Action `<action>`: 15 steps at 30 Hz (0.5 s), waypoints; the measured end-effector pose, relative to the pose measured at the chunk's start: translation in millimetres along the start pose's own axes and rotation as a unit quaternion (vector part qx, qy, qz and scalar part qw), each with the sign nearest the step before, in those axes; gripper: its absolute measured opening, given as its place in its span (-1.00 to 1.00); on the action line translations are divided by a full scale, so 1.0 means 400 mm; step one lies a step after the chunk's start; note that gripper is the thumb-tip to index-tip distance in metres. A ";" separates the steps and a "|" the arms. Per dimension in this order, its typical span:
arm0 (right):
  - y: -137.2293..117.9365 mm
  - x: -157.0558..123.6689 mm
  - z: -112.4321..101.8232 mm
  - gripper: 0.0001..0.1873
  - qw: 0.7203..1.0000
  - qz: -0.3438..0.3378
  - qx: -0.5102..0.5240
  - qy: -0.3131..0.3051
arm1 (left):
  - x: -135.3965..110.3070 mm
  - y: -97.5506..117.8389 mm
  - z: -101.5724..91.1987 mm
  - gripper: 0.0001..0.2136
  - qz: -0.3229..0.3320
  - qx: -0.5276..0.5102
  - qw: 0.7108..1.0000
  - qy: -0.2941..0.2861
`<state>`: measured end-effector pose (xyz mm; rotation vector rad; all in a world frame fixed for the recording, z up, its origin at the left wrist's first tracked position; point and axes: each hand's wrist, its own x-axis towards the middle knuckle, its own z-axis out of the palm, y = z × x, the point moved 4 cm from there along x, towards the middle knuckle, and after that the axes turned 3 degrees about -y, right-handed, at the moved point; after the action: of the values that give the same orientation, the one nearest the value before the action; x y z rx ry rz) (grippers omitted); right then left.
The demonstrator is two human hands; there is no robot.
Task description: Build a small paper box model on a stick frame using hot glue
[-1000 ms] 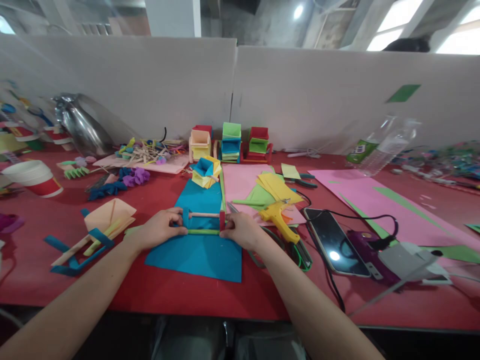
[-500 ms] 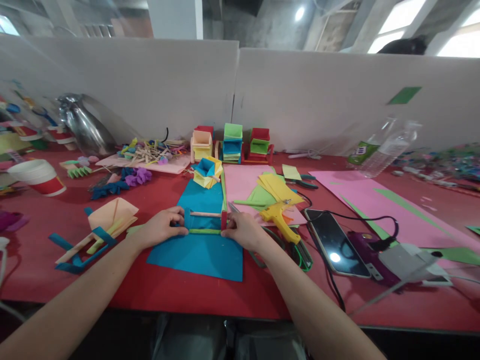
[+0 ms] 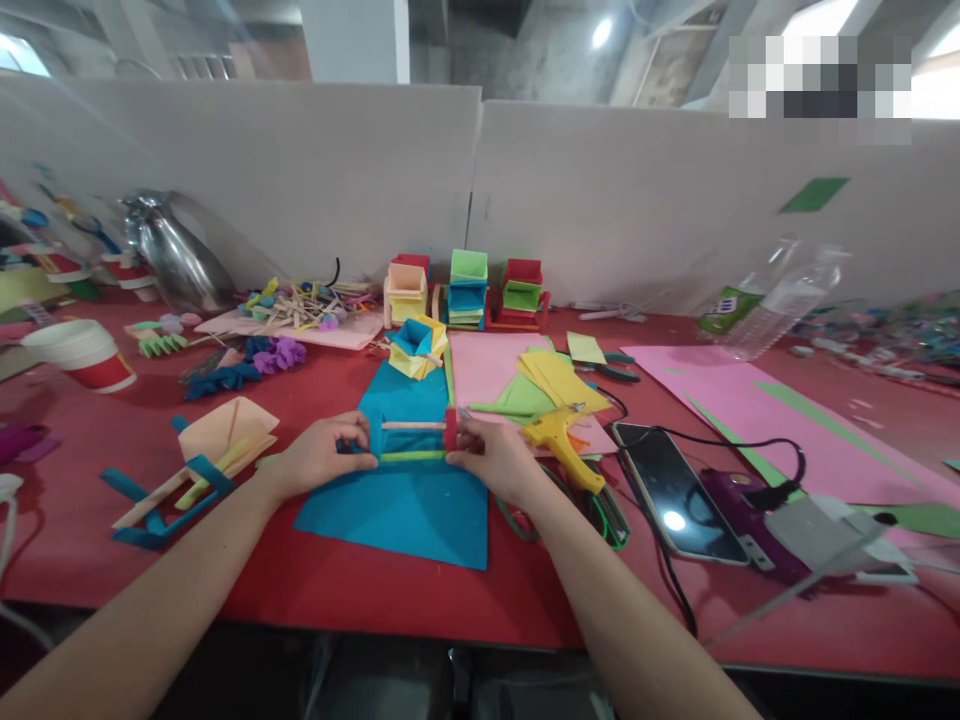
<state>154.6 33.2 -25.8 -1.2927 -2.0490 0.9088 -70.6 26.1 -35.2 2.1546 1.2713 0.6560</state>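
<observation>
A small frame of rolled paper sticks [image 3: 411, 440] rests on a blue paper sheet [image 3: 405, 500] on the red table [image 3: 315, 585]. It has a blue post on the left, a red post on the right, and a beige and a green rail between them. My left hand [image 3: 322, 455] pinches the blue end. My right hand [image 3: 491, 458] pinches the red end. Both hands are closed on the frame.
A yellow glue gun [image 3: 559, 440], a phone [image 3: 679, 490] with a black cable, and a purple box lie right of my hands. A similar stick-and-paper piece [image 3: 187, 465] lies to the left. Stacked paper boxes [image 3: 465, 285], sticks, a paper cup [image 3: 79, 355] and a plastic bottle [image 3: 772, 300] line the back.
The view has shifted slightly. My hands have lifted the frame a little and still hold its two ends.
</observation>
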 end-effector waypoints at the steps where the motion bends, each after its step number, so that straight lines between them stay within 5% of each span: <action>1: 0.000 0.002 -0.006 -0.81 0.999 -0.003 0.028 0.018 | -0.001 0.005 -0.007 -0.76 0.005 -0.019 1.000 0.024; 7: -0.008 0.008 -0.020 -0.62 0.976 0.002 0.210 0.061 | -0.004 0.026 -0.023 -0.79 0.011 -0.108 0.983 0.150; 15: -0.013 0.009 -0.016 -0.47 0.936 0.037 0.334 0.108 | -0.004 0.066 0.010 -0.83 0.008 -0.128 0.961 0.246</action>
<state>155.2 36.6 -17.3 -1.0290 -1.3450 1.2848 -52.1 13.1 -20.6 1.8482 1.3199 1.3473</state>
